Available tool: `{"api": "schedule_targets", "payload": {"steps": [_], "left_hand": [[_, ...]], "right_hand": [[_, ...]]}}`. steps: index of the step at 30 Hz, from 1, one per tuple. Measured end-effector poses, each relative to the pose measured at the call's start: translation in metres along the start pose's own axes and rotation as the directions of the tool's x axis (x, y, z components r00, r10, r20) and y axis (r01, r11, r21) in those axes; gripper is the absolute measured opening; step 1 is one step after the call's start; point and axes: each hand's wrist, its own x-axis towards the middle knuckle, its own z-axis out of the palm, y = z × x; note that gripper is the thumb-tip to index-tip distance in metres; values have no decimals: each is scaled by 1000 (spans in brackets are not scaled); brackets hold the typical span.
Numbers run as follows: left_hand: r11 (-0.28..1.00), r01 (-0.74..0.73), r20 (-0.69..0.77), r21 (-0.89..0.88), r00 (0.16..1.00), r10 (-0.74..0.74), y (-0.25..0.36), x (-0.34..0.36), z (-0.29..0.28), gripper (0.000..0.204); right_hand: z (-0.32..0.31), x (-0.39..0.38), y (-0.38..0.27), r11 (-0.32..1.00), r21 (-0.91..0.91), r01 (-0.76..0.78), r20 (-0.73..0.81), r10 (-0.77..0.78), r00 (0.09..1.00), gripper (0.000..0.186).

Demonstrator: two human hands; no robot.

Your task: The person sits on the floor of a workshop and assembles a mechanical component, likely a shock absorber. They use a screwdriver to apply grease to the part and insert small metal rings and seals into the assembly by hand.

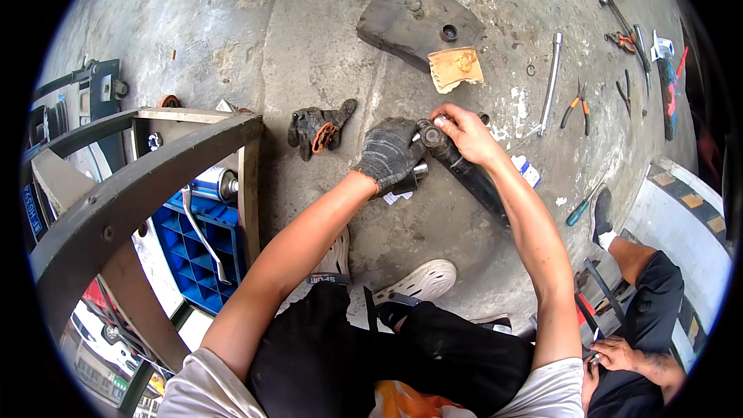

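Note:
My left hand [389, 147], in a dark grey knit glove, is closed beside the round end of a black hydraulic cylinder [474, 184]. What lies inside its fingers is hidden. Just below the glove, a short dark part with a shiny metal end [420, 169] sticks out. Bare, my right hand [467, 135] grips the cylinder's round end, its thumb and fingertips bent together on top. The black tube slants from there toward the lower right, passing partly behind my right forearm. A second dark glove [319, 128] with an orange cuff lies on the floor left of my hands.
Ahead lies a dark slab [402, 19] with black rings and a grease-smeared cardboard piece [455, 68]. Rightward are a long metal bar [552, 81], orange-handled pliers [577, 108] and a screwdriver [586, 203]. A metal frame [143, 166] and blue crate [197, 251] stand left. Another person's hands [611, 356] show lower right.

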Motion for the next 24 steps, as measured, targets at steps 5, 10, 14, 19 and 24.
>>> {"api": "schedule_targets", "payload": {"steps": [5,10,14,19,24], "left_hand": [[997,-67,-109,-30,992,63,-5,-2,8,36],[998,-42,-69,-52,997,39,0,-1,1,36],[998,-43,-80,-36,996,40,-1,-1,1,36],[998,-36,-84,-59,996,30,1,-2,-1,36],[999,-34,-84,-38,996,31,-1,-2,2,37]], "right_hand": [[-3,-1,5,998,-42,52,-57,-55,997,23],[-21,-5,15,930,338,-145,6,152,988,20],[-30,-13,18,848,526,-68,-8,85,996,28],[-48,-21,17,841,541,-7,-85,63,994,44],[-60,-12,19,981,168,-96,-239,135,961,31]]}}
